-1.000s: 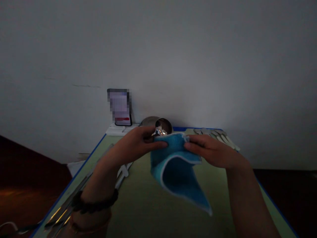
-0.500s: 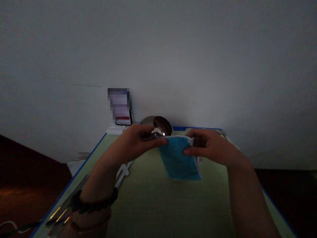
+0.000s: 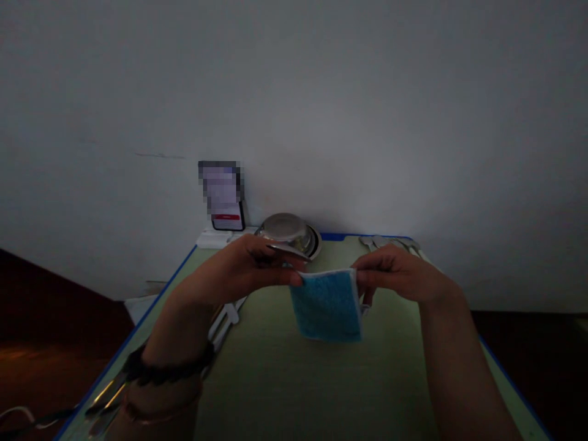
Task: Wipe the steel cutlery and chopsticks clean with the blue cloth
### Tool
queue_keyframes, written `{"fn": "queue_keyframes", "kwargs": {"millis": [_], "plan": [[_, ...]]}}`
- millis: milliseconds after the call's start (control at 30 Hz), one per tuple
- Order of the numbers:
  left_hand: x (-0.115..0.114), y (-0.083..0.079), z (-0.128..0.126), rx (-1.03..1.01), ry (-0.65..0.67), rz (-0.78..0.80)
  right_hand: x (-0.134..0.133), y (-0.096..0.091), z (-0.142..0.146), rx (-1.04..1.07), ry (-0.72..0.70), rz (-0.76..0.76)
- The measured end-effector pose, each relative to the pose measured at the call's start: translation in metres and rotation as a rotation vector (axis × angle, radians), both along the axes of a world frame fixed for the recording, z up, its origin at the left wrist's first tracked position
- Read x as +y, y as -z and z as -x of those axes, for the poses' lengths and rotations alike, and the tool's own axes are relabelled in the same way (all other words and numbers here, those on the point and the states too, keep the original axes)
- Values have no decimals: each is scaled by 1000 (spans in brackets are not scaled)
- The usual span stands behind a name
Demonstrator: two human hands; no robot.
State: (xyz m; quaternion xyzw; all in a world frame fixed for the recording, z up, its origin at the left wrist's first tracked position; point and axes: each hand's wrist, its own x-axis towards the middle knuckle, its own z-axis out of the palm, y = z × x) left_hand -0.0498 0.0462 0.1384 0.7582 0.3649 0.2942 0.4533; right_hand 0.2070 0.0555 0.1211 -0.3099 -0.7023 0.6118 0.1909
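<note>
Cloth in fuzzy blue fabric with white edging (image 3: pixel 326 306), seemingly folded, hangs above the pale-green, blue-edged tabletop (image 3: pixel 312 392), held at its top corners. Left hand (image 3: pixel 245 266): thumb and fingers closed on the upper left corner. Right hand (image 3: pixel 397 272): pinched on the upper right corner. Thin, shiny metal edge (image 3: pixel 294 252) shows just above my left fingers; can't tell whether I hold it or what it belongs to. Risks: only a corner pinch each side, so one slack thumb could drop an end and undo the fold. If that metal is in my left grip too, same fingers share both, and shifting one could let the other slip. Round, silvery metal dish (image 3: pixel 283 225) sits just behind; a forward nudge could knock it. Dim light, edges easy to misjudge.
</note>
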Motion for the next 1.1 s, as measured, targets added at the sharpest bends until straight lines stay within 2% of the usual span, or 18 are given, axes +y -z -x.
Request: {"fn": "queue_keyframes", "kwargs": {"millis": [167, 233, 400, 733, 833, 933, 1100], "plan": [[2, 1, 2, 58, 0, -7, 1, -1, 5, 0, 226, -107], [4, 2, 2, 115, -16, -33, 0, -3, 8, -29, 274, -161], [6, 4, 0, 229, -111, -105, -5, -8, 13, -58, 233, -217], [6, 1, -4, 297, -193, -193, -7, -11, 20, 52, 181, -179], [5, 1, -4, 316, -198, -201, -9, -14, 22, 29, 162, -167], [6, 1, -4, 339, -216, -233, -14, -17, 27, -60, 197, -191], [6, 2, -5, 357, -235, -260, -19, -16, 37, -171, 282, -340]]}}
